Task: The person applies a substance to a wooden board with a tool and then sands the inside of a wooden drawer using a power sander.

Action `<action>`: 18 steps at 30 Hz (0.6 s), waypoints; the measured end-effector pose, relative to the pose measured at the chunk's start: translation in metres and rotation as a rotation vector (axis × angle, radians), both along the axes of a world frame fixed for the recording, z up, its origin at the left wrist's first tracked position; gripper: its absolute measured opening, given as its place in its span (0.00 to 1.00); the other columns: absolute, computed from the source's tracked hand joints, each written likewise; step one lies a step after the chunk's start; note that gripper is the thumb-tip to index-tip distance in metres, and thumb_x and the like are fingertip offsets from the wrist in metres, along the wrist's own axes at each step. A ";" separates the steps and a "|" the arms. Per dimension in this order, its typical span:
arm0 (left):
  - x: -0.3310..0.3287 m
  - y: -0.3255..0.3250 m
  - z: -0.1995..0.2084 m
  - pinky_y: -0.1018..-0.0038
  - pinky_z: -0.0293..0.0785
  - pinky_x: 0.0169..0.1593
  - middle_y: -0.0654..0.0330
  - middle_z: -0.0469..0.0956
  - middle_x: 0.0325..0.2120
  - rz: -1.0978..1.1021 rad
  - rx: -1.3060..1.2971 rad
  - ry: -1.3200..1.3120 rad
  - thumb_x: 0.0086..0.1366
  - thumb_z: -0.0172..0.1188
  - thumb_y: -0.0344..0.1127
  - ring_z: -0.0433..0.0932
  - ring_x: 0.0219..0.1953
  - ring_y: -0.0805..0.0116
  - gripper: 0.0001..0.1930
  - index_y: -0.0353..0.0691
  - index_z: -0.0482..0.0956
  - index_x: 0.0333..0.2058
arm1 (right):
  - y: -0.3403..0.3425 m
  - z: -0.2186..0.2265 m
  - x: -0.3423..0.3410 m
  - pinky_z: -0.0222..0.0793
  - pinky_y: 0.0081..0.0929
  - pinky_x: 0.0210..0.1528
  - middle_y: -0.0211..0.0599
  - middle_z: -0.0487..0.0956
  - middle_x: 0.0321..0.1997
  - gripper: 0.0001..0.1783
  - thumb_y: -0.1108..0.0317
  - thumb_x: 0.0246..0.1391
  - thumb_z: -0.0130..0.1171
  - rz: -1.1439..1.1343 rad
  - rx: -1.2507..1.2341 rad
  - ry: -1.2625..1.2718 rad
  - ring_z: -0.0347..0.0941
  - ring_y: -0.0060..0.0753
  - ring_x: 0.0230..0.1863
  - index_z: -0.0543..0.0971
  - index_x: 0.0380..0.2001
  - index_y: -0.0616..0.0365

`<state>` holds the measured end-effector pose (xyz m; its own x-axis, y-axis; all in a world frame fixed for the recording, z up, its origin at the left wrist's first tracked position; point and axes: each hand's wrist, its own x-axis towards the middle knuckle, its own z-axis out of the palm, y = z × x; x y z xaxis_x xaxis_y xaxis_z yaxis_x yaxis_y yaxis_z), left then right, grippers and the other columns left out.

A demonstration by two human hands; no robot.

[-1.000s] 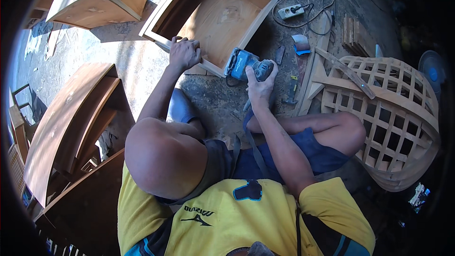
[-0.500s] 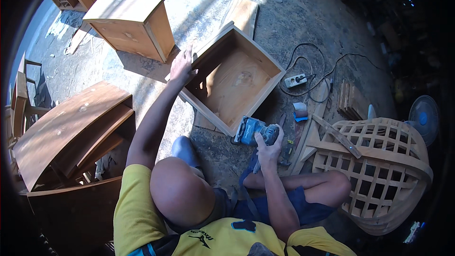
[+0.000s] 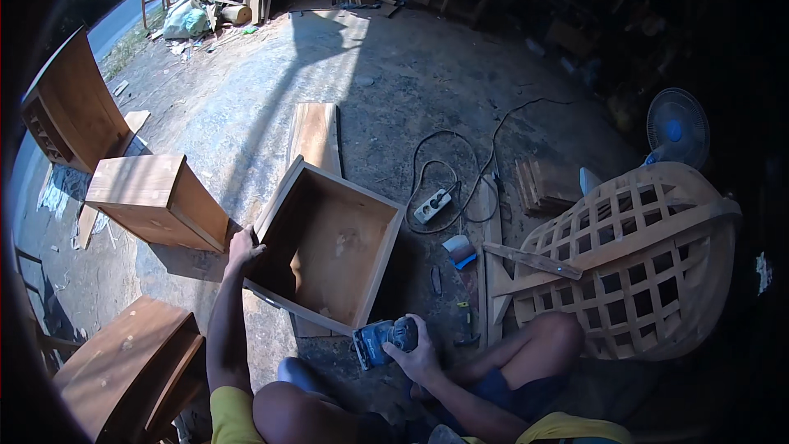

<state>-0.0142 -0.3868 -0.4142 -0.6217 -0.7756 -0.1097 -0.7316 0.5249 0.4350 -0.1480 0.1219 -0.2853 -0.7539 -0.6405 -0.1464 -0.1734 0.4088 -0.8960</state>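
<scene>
So compared with a second ago, your view has swung up and back a fair bit: the yard, the far wood stacks and the fan are in shot now, and the open wooden box (image 3: 329, 247) sits more squarely in front of you. It hasn't really gone anywhere on the floor, though. Your hands haven't swapped jobs either, so my read is you're just settling the box before working it.

Going left to right: the closed wooden cabinet (image 3: 156, 197) sits off to the left, a small gap short of the box. Your left hand (image 3: 242, 248) is wrapped over the box's near-left corner rim, fingers curled on the edge, a closed grip on the box itself. The box lies open side up, tilted a little, empty inside as far as I can tell.

Then your right hand (image 3: 415, 353) is clamped around the blue sander (image 3: 380, 340), which sits just off the box's near-right corner, close but not touching the wood. Its cord side is hidden. The power strip (image 3: 433, 205) lies beyond, and the lattice chair back (image 3: 641, 255) lies further right.
</scene>
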 end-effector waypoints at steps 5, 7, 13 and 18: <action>-0.044 0.050 0.090 0.48 0.80 0.49 0.41 0.85 0.37 0.056 -0.043 -0.011 0.56 0.65 0.37 0.84 0.43 0.37 0.15 0.37 0.80 0.40 | 0.005 0.014 -0.013 0.69 0.42 0.68 0.51 0.76 0.62 0.48 0.60 0.50 0.78 -0.068 -0.009 -0.021 0.74 0.47 0.65 0.64 0.70 0.60; -0.045 0.057 0.113 0.46 0.79 0.48 0.41 0.85 0.36 0.017 -0.140 -0.031 0.58 0.64 0.37 0.84 0.42 0.37 0.13 0.37 0.80 0.39 | -0.001 0.016 -0.012 0.71 0.41 0.67 0.50 0.77 0.60 0.47 0.61 0.50 0.78 -0.061 -0.046 -0.009 0.75 0.46 0.63 0.65 0.69 0.60; -0.109 0.099 0.208 0.48 0.82 0.43 0.39 0.85 0.33 -0.211 -0.399 0.022 0.59 0.61 0.31 0.86 0.37 0.41 0.10 0.32 0.80 0.38 | 0.006 0.021 -0.014 0.73 0.40 0.65 0.49 0.78 0.59 0.46 0.65 0.49 0.77 -0.133 -0.107 -0.006 0.77 0.44 0.59 0.65 0.68 0.60; -0.118 0.099 0.275 0.48 0.83 0.42 0.44 0.84 0.33 -0.355 -0.502 -0.117 0.62 0.61 0.35 0.86 0.38 0.40 0.17 0.36 0.78 0.49 | 0.015 0.034 -0.015 0.71 0.41 0.67 0.54 0.77 0.63 0.47 0.61 0.52 0.77 -0.128 -0.191 -0.015 0.75 0.48 0.63 0.63 0.71 0.59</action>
<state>-0.1322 -0.2881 -0.1392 -0.8571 -0.4982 0.1314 -0.5026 0.8645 -0.0009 -0.1627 0.1366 -0.2510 -0.8293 -0.5571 -0.0438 -0.1167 0.2494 -0.9613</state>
